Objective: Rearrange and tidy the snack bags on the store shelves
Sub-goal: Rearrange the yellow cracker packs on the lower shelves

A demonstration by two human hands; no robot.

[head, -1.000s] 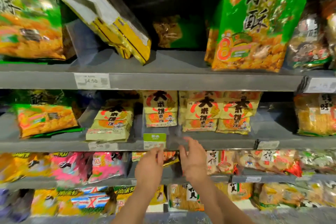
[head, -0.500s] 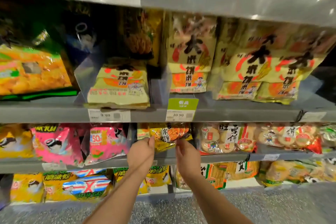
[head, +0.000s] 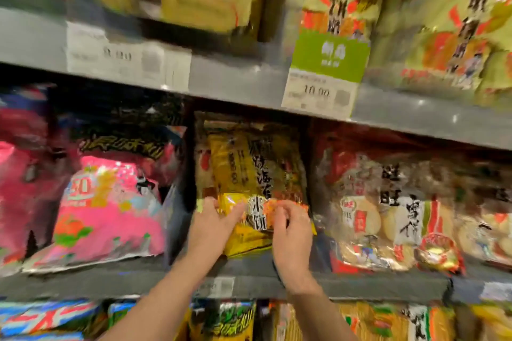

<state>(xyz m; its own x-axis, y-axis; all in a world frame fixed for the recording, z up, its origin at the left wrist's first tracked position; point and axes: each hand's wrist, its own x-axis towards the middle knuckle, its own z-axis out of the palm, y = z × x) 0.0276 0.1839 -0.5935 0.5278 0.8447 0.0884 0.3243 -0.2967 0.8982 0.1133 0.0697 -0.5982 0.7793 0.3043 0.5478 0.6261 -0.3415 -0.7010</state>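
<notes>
A yellow and orange snack bag leans in the middle slot of the grey shelf in front of me. My left hand holds its lower left edge, thumb laid across the front. My right hand pinches the bag's lower right part with curled fingers. Both forearms reach up from the bottom of the view. The bag's lower corners are hidden behind my hands. The whole picture is blurred by motion.
Pink snack bags fill the slot to the left, clear bags of white rice crackers the slot to the right. Above, a shelf edge carries a white price tag and a green tag. More bags sit on the shelf below.
The view has dropped and closed in on the lower shelf. Both hands moved from the shelf edge onto the yellow bag and took hold of it.
</notes>
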